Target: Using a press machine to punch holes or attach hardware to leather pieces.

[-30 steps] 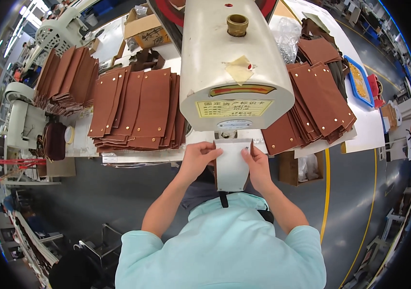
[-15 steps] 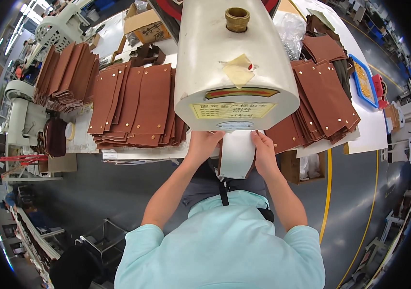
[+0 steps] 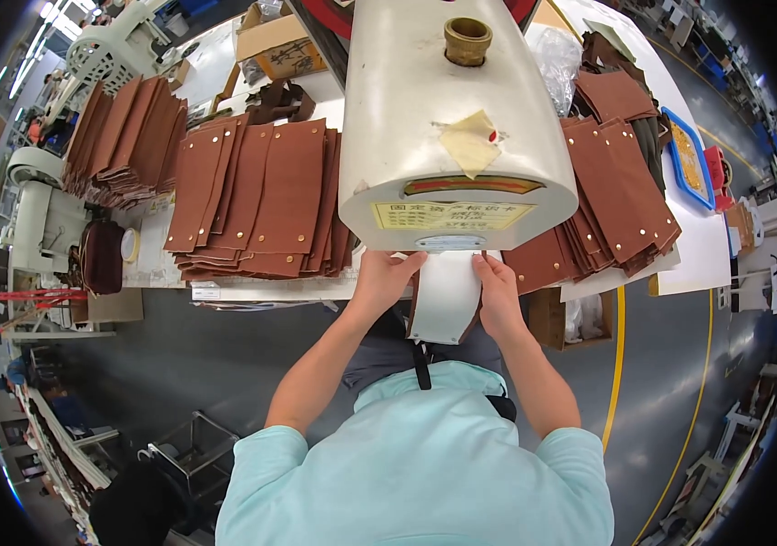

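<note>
Just below the front of a cream-coloured press machine (image 3: 457, 118), both hands hold a panel (image 3: 446, 300) with a pale, whitish upper face and brown edges. Its near end hangs toward me and bends down, with small metal snaps at the corners; the far end is hidden under the machine. My left hand (image 3: 385, 282) is closed on the left edge, thumb on top. On the opposite edge, my right hand (image 3: 499, 289) pinches with thumb and fingers. Brown panels with metal snaps lie in a fanned stack (image 3: 257, 196) to the left and another stack (image 3: 602, 191) to the right.
More brown panels (image 3: 129, 136) stand farther left. A blue tray (image 3: 691, 159) of small golden pieces sits at the right, beside a red container (image 3: 719, 177). Behind is a cardboard box (image 3: 279, 45); another box (image 3: 570, 318) stands below the table's right side.
The panel has slid slightly toward me and tilted a little, with both hands still on its edges. The machine appears a little farther right in view; the stacks look the same.
</note>
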{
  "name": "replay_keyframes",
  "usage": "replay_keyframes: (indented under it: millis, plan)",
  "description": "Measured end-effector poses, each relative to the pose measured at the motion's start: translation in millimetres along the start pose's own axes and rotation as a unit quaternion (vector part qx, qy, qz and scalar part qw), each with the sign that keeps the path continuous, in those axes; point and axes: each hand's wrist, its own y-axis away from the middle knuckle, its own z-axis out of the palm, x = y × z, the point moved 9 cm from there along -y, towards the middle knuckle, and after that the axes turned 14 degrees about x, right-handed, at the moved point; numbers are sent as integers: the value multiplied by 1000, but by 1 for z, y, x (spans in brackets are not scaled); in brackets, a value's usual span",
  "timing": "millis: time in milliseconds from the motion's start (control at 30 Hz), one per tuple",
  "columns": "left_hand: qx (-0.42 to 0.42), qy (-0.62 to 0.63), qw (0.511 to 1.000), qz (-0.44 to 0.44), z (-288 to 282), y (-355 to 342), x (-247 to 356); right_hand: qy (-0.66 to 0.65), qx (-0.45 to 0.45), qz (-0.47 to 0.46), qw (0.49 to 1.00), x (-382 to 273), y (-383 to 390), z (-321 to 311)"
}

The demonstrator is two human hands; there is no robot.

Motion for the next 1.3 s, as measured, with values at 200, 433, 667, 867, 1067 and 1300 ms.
replay_keyframes:
  millis: [200,433,667,867,1067,1300]
  plan:
    - [5,-60,998,18,0,-15,0,-14,21,6,1000,-11,4,6]
    - [1,-75,995,63,-2,-9,8,6,3,15,1000,-3,1,3]
    - [13,-116,990,75,0,-6,3,-3,1,10,1000,-5,3,-1]
    - [21,-126,987,102,5,-4,13,0,-4,0,1000,-4,-2,-7]
    - [40,-143,984,101,-2,12,21,-4,8,-15,1000,-4,2,-14]
    - [-64,-45,996,-45,-17,92,8,175,-10,-159,972,-20,72,-31]
